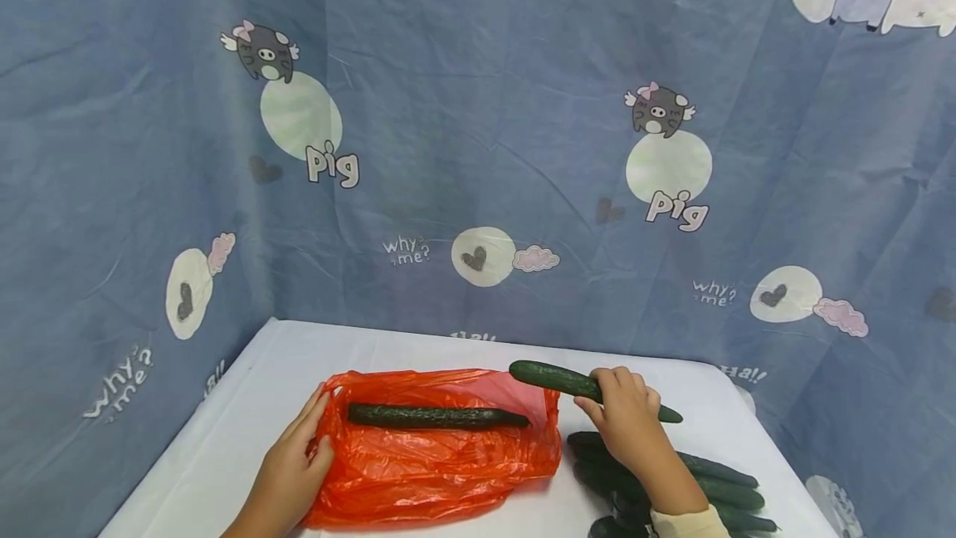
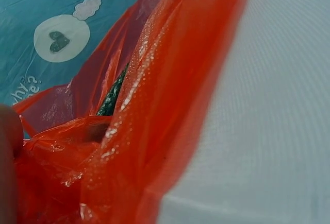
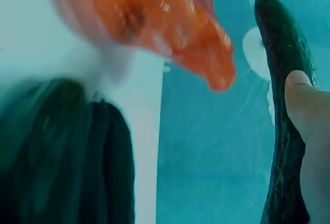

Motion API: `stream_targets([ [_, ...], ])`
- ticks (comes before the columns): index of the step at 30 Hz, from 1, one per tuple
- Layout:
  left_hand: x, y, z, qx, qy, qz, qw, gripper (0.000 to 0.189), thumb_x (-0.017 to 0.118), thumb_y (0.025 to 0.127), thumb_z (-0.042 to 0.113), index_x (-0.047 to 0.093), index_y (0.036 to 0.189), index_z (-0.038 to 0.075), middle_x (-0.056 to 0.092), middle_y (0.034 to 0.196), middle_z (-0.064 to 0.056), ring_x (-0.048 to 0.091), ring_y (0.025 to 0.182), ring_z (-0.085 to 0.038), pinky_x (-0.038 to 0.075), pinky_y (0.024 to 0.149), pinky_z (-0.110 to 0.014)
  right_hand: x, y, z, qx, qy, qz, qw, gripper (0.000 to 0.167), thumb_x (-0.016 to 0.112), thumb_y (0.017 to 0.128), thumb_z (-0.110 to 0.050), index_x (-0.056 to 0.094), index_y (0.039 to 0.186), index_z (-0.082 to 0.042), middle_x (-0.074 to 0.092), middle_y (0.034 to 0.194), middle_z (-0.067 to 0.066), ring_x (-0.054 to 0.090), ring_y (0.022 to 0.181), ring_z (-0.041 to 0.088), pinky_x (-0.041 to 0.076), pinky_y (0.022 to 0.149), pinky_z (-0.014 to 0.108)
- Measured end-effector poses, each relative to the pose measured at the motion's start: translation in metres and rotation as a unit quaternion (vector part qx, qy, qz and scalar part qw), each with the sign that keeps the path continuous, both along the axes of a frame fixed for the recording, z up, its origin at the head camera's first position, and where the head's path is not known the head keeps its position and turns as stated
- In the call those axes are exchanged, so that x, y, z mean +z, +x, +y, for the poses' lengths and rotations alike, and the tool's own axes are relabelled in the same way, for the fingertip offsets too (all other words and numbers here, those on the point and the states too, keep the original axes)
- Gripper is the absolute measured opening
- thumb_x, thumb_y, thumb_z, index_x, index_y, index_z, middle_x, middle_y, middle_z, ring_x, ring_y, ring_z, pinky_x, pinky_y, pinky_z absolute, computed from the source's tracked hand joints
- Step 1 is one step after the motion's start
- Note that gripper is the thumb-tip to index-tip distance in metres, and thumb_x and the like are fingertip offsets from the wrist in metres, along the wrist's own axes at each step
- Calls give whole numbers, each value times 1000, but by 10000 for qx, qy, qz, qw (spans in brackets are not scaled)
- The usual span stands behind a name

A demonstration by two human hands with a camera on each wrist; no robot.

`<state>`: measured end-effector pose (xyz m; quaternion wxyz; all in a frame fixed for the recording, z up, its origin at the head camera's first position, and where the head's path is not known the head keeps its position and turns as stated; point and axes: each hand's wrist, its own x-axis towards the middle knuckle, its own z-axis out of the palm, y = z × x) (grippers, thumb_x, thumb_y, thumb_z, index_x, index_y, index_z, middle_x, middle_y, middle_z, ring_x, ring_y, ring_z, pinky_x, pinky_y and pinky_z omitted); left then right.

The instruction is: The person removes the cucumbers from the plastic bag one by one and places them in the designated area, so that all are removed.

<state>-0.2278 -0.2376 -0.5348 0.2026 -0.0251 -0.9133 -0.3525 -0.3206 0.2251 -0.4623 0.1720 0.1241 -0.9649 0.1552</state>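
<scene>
A red plastic bag [image 1: 418, 480] lies on the white table with its mouth spread, and one dark green cucumber [image 1: 441, 417] rests lengthwise in it. At the bag's left side, my left hand [image 1: 287, 471] holds the edge between thumb and fingers; the left wrist view shows the stretched red plastic [image 2: 170, 90] close up. My right hand [image 1: 627, 418] grips another cucumber [image 1: 548, 374] around its middle, raised above the table by the bag's right edge. In the right wrist view, the thumb [image 3: 301, 98] presses along this held cucumber [image 3: 281, 33].
A pile of several cucumbers [image 1: 720, 467] lies on the table [image 1: 231, 413] to the right of the bag, partly hidden under my right forearm. Blue cloth [image 1: 478, 148] printed with pigs hangs behind the table and along its sides.
</scene>
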Motion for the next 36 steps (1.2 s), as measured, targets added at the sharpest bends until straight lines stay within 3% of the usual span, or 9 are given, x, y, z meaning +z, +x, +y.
stream_targets([
  [10,7,-3,-1,-15,82,-296,9995,72,58,98,5,32,165,6,28,172,-12,42,149,-42,41,106,-53,-5,-3,37,-100,135,-243,9996,43,73,97,-40,63,126,-11,60,115,10,51,109,33,36,89,61],
  [16,5,-4,1,-23,195,-370,9991,71,58,99,6,31,165,7,29,172,-13,43,148,-40,44,105,-53,-12,-4,61,-84,344,-401,9986,40,72,97,-40,64,125,-12,60,110,6,52,109,33,35,90,64],
  [22,4,-1,-1,-13,185,-482,9987,70,58,100,7,31,165,7,28,172,-12,45,147,-40,52,101,-52,-18,-2,77,-89,387,-796,9960,48,65,98,-53,63,126,-14,61,112,6,53,111,34,36,88,63],
  [26,4,1,-2,-4,146,-469,9988,70,58,100,7,31,165,7,29,172,-13,45,146,-41,52,101,-52,-18,-3,85,-78,419,-963,9944,54,62,98,-60,63,128,-15,61,114,6,53,110,33,36,85,62],
  [30,4,0,-2,-22,135,-470,9988,71,58,100,7,30,165,6,29,172,-15,45,146,-42,51,101,-52,-18,-4,94,-75,531,-1161,9918,50,63,98,-57,63,128,-16,61,111,4,54,105,30,37,80,57],
  [36,5,0,0,-13,167,-581,9982,72,58,100,7,29,166,7,28,172,-15,44,147,-44,48,100,-51,-21,-5,102,-26,473,-1754,9834,45,66,95,-57,65,121,-19,59,102,0,52,94,23,37,73,48],
])
